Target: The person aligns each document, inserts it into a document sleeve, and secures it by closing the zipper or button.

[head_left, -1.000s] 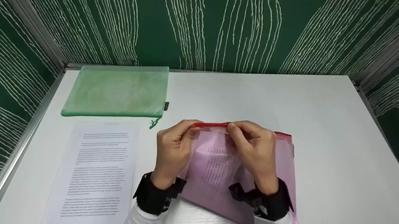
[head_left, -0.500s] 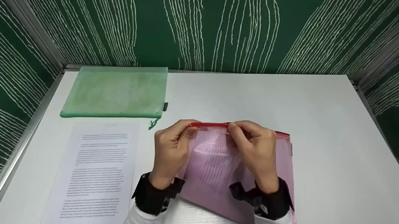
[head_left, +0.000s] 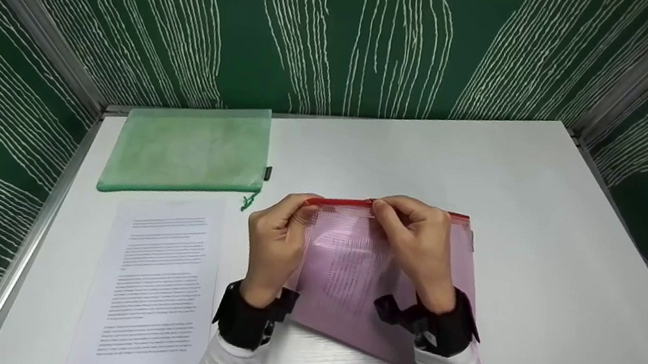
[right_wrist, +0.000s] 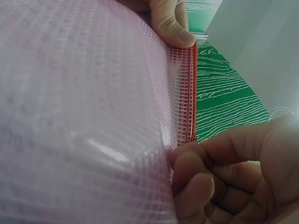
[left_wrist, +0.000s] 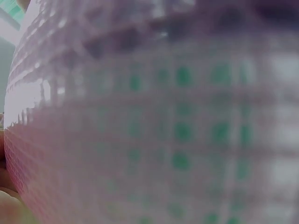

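Note:
A pink translucent mesh zipper pouch (head_left: 345, 260) is held up in front of me, its red zipper (head_left: 340, 202) along the top edge. White sheet shapes with print show through it. My left hand (head_left: 277, 238) pinches the pouch's upper left corner, thumb on the near side. My right hand (head_left: 420, 238) pinches the zipper near the middle of the top edge, where a small slider (right_wrist: 193, 138) shows beside the fingertips in the right wrist view. The pull itself is hidden by the fingers. In the left wrist view, the pouch's mesh fills nearly everything, blurred.
A green zipper pouch (head_left: 190, 149) with a green cord lies at the back left of the white table (head_left: 540, 248). Printed paper (head_left: 153, 291) lies in front of it. Green panels (head_left: 380, 39) with white wavy lines stand around the table.
The gap between my hands along the red zipper has widened slightly, the left hand a little further left. Both keep their grip. The whole head view has shifted slightly.

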Demonstrator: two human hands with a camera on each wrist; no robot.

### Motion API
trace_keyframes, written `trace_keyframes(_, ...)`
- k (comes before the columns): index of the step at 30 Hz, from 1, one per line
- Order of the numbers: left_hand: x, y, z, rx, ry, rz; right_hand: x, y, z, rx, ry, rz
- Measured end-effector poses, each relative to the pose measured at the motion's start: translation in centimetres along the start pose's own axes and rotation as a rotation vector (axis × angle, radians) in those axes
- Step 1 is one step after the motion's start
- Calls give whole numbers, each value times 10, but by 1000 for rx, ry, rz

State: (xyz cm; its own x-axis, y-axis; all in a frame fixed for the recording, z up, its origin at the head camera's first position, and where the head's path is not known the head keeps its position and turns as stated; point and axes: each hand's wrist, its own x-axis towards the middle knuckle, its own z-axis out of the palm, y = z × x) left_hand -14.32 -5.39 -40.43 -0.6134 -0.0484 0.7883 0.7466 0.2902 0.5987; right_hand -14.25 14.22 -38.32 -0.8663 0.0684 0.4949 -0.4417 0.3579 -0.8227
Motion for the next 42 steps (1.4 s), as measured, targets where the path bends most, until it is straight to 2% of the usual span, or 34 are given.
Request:
trace_keyframes(13,0,-1,-2,-11,1,7,2,2,-4,11,-9,13)
trace_keyframes(31,1,0,-3,-6,12,3,2,4,-11,24,-25,90)
trace_keyframes(42,1,1,-6,5,21,-12,2,5,-14,-51,4,84)
